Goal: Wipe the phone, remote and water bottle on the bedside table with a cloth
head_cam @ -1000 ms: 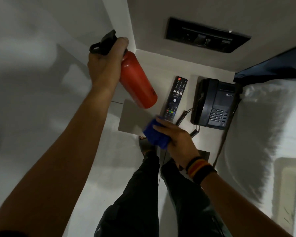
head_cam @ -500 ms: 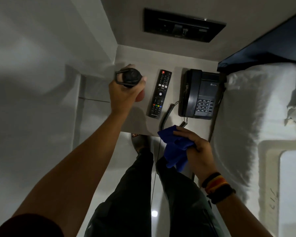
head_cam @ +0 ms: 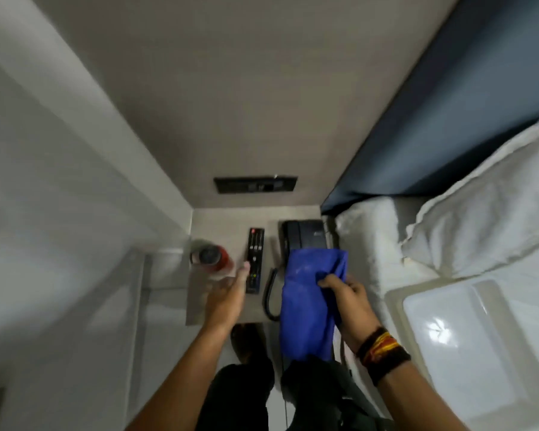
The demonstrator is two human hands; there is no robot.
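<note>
The red water bottle [head_cam: 216, 259] with a black cap stands upright at the left edge of the grey bedside table [head_cam: 227, 217]. The black remote [head_cam: 255, 260] lies lengthwise in the middle. A black desk phone [head_cam: 305, 236] sits at the right, its front half hidden by the blue cloth [head_cam: 308, 300]. My left hand [head_cam: 227, 295] hovers open just in front of the bottle and beside the remote, holding nothing. My right hand [head_cam: 347, 301] grips the cloth, which hangs spread over the phone and down past the table's front edge.
A dark switch panel [head_cam: 255, 184] is set in the wall behind the table. The bed with white pillows [head_cam: 479, 219] and a dark blue headboard [head_cam: 433, 126] borders the table's right side. A wall closes the left. My legs and a shoe [head_cam: 246, 340] are below.
My left hand set the bottle upright on the table's left side and let go, drawing back. My right hand lifted the cloth forward over the phone. The view tilted up.
</note>
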